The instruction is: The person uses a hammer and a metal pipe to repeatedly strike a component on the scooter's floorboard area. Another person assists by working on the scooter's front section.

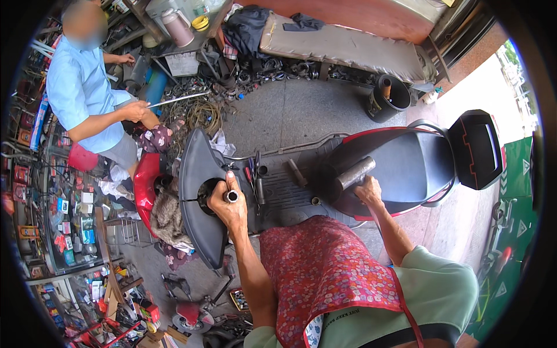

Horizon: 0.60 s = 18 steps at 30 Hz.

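Through my head view I have the left hand (226, 200) closed around a steel tube (231, 196), its round open end facing up toward me and the thumb stretched out beside it. This hand is over the dark opening in the scooter's grey front panel (200, 226); I can't tell whether the tube's lower end reaches inside. The right hand (368, 190), well apart, has its fingers curled tight at the near end of a thick metal cylinder (355, 173), which slants away to the left above the front of the black seat (418, 159). Between my two hands lies the ribbed footboard (284, 200), carrying screwdrivers (248, 174) just right of the left hand, a slim metal socket (260, 191) near them, a brownish rod (297, 173) farther right and a small ring (315, 200) nearer the right hand. Left of the left hand, past the panel, I see a fuzzy cover (167, 214) and a red body part (148, 188). Beyond the right hand, a black bucket (389, 98) stands on the floor, and the open top box (476, 149) is off to its right. Far to the left hand's upper left, a seated person in a light blue shirt (87, 87) holds a thin rod (180, 100).
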Each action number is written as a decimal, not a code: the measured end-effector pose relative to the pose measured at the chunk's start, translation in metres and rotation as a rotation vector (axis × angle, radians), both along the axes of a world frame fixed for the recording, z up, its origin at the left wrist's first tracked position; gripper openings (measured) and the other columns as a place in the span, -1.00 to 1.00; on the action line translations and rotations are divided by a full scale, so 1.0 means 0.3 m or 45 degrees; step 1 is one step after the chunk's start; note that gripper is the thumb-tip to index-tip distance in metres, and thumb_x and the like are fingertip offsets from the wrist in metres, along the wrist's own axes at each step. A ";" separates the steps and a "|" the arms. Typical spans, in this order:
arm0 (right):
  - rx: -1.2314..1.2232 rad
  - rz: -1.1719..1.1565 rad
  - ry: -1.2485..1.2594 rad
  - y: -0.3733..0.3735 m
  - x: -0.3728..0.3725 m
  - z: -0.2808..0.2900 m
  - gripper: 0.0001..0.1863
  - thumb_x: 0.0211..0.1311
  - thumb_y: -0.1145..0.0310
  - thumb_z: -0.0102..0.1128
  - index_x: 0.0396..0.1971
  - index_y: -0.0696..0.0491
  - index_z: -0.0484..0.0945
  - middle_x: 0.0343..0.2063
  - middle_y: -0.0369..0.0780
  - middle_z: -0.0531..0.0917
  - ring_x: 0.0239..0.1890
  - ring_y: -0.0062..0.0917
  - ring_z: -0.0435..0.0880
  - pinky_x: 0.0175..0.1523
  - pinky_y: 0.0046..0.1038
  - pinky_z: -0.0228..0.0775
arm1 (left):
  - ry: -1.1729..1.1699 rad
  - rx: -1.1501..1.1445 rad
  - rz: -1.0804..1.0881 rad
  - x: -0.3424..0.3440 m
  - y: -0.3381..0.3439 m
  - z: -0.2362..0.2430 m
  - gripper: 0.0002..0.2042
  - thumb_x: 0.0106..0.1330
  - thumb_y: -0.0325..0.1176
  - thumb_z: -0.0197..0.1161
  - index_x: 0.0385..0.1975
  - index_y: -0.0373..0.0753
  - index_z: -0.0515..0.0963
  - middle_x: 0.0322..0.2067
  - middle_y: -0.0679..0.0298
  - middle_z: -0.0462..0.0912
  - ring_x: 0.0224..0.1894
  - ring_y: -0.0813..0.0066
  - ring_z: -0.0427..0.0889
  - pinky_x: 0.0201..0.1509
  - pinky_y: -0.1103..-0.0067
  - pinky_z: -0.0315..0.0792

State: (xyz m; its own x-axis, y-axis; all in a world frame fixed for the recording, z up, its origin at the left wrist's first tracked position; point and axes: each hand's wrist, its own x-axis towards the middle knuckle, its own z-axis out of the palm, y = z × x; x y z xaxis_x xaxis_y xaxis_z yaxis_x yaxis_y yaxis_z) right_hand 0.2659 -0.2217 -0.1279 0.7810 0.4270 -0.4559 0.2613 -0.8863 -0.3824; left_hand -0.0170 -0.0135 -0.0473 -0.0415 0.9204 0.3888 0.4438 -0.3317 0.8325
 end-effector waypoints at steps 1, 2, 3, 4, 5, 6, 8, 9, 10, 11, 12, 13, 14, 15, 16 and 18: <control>-0.005 -0.005 0.012 0.003 -0.002 0.005 -0.74 -0.16 0.40 0.00 -0.45 0.21 0.55 -0.66 -0.02 0.61 -0.65 -0.25 0.64 -0.34 -0.35 0.55 | 0.005 -0.003 0.002 -0.002 0.000 -0.005 -0.51 0.24 -0.42 0.23 -0.81 -0.33 0.07 -0.83 0.31 -0.01 -0.71 0.60 -0.05 -0.66 0.45 -0.09; -0.005 -0.005 0.009 0.003 -0.002 0.004 -0.74 -0.15 0.40 0.00 -0.45 0.21 0.55 -0.67 -0.02 0.61 -0.66 -0.26 0.64 -0.34 -0.35 0.55 | 0.009 -0.006 0.005 -0.003 0.002 -0.006 -0.51 0.24 -0.42 0.23 -0.81 -0.33 0.07 -0.83 0.31 -0.01 -0.71 0.60 -0.05 -0.66 0.45 -0.09; -0.007 -0.004 0.005 0.002 -0.001 0.003 -0.75 -0.15 0.40 0.00 -0.45 0.21 0.55 -0.67 -0.02 0.61 -0.66 -0.27 0.64 -0.35 -0.36 0.55 | 0.004 -0.008 0.004 0.000 0.001 -0.002 -0.51 0.24 -0.43 0.23 -0.81 -0.33 0.07 -0.83 0.31 -0.02 -0.70 0.60 -0.05 -0.66 0.45 -0.09; -0.008 -0.002 0.000 0.001 -0.001 0.002 -0.75 -0.15 0.40 0.00 -0.46 0.21 0.54 -0.67 -0.02 0.61 -0.67 -0.27 0.64 -0.35 -0.37 0.55 | -0.001 -0.009 0.004 0.003 -0.002 0.006 -0.51 0.24 -0.43 0.23 -0.81 -0.33 0.07 -0.83 0.31 -0.02 -0.70 0.60 -0.05 -0.66 0.45 -0.09; -0.006 0.000 0.000 0.000 0.000 0.001 -0.75 -0.15 0.40 0.01 -0.46 0.22 0.54 -0.67 -0.02 0.61 -0.67 -0.27 0.64 -0.36 -0.36 0.55 | -0.005 -0.010 0.005 0.006 -0.003 0.011 -0.51 0.24 -0.43 0.22 -0.81 -0.33 0.06 -0.82 0.31 -0.02 -0.70 0.61 -0.05 -0.66 0.46 -0.09; -0.003 0.004 -0.001 -0.001 0.000 0.000 -0.75 -0.15 0.40 0.01 -0.46 0.22 0.54 -0.68 -0.02 0.61 -0.67 -0.27 0.64 -0.36 -0.36 0.55 | 0.003 -0.008 0.006 0.005 -0.004 0.009 -0.51 0.24 -0.43 0.22 -0.81 -0.33 0.06 -0.82 0.31 -0.02 -0.70 0.61 -0.05 -0.66 0.46 -0.09; 0.005 0.013 -0.004 -0.005 0.001 -0.005 -0.75 -0.15 0.40 0.01 -0.47 0.23 0.53 -0.68 -0.02 0.61 -0.67 -0.27 0.64 -0.37 -0.35 0.55 | 0.019 -0.003 0.009 0.004 -0.003 0.004 -0.51 0.24 -0.43 0.23 -0.81 -0.33 0.06 -0.82 0.31 -0.02 -0.70 0.61 -0.05 -0.66 0.46 -0.09; 0.009 0.019 -0.007 -0.006 0.003 -0.008 -0.75 -0.15 0.40 0.01 -0.48 0.24 0.53 -0.68 -0.02 0.61 -0.68 -0.27 0.63 -0.37 -0.35 0.55 | 0.025 0.004 0.010 0.003 -0.003 0.005 -0.51 0.24 -0.43 0.23 -0.81 -0.33 0.06 -0.82 0.31 -0.02 -0.70 0.62 -0.05 -0.66 0.46 -0.09; 0.014 0.025 -0.010 -0.006 0.003 -0.009 -0.75 -0.15 0.40 0.01 -0.48 0.24 0.53 -0.68 -0.02 0.61 -0.68 -0.26 0.63 -0.37 -0.35 0.54 | 0.031 0.011 0.010 0.003 -0.003 0.006 -0.51 0.24 -0.43 0.23 -0.81 -0.33 0.06 -0.82 0.31 -0.02 -0.70 0.62 -0.05 -0.66 0.46 -0.09; 0.017 0.024 -0.009 -0.005 0.002 -0.006 -0.75 -0.15 0.40 0.01 -0.48 0.24 0.53 -0.68 -0.02 0.61 -0.68 -0.26 0.63 -0.37 -0.35 0.54 | 0.038 0.018 0.011 0.003 -0.003 0.008 -0.51 0.24 -0.43 0.23 -0.81 -0.33 0.07 -0.82 0.31 -0.02 -0.70 0.62 -0.05 -0.66 0.47 -0.09; 0.021 0.022 -0.009 -0.003 0.000 0.001 -0.75 -0.16 0.40 0.01 -0.48 0.24 0.53 -0.68 -0.02 0.61 -0.68 -0.26 0.63 -0.37 -0.34 0.54 | 0.027 0.010 0.008 0.004 -0.003 0.011 -0.51 0.24 -0.42 0.23 -0.81 -0.33 0.07 -0.82 0.31 -0.02 -0.70 0.62 -0.05 -0.66 0.47 -0.09; 0.025 0.020 -0.009 -0.003 -0.002 0.005 -0.75 -0.16 0.40 0.01 -0.49 0.24 0.53 -0.68 -0.02 0.61 -0.68 -0.26 0.63 -0.37 -0.34 0.54 | 0.016 0.001 0.005 0.005 -0.003 0.013 -0.51 0.25 -0.42 0.22 -0.81 -0.33 0.07 -0.82 0.31 -0.03 -0.70 0.62 -0.05 -0.66 0.47 -0.09; 0.027 0.021 -0.011 -0.005 -0.002 0.001 -0.75 -0.16 0.40 0.01 -0.49 0.24 0.53 -0.68 -0.02 0.61 -0.68 -0.26 0.63 -0.37 -0.34 0.54 | 0.005 -0.007 0.002 0.006 -0.004 0.014 -0.51 0.25 -0.42 0.22 -0.80 -0.34 0.07 -0.82 0.31 -0.03 -0.70 0.62 -0.05 -0.66 0.47 -0.09; 0.029 0.024 -0.014 -0.006 0.001 -0.005 -0.75 -0.16 0.40 0.01 -0.49 0.24 0.53 -0.68 -0.02 0.61 -0.68 -0.26 0.63 -0.37 -0.34 0.54 | 0.015 -0.013 0.007 0.004 -0.005 0.012 -0.51 0.25 -0.42 0.22 -0.80 -0.33 0.07 -0.81 0.34 -0.03 -0.69 0.64 -0.04 -0.66 0.48 -0.09; 0.031 0.026 -0.017 -0.007 0.002 -0.007 -0.76 -0.16 0.40 0.01 -0.49 0.24 0.53 -0.68 -0.02 0.61 -0.68 -0.26 0.63 -0.37 -0.34 0.54 | 0.025 -0.019 0.012 0.001 -0.004 0.006 -0.52 0.25 -0.42 0.22 -0.80 -0.32 0.06 -0.80 0.36 -0.02 -0.68 0.67 -0.03 -0.65 0.50 -0.08; 0.034 0.023 -0.019 -0.006 0.000 -0.003 -0.75 -0.16 0.40 0.00 -0.49 0.24 0.53 -0.68 -0.01 0.60 -0.68 -0.26 0.63 -0.38 -0.34 0.54 | 0.030 -0.014 0.010 -0.001 -0.004 0.004 -0.52 0.24 -0.42 0.22 -0.80 -0.32 0.07 -0.79 0.36 -0.03 -0.68 0.67 -0.03 -0.65 0.50 -0.08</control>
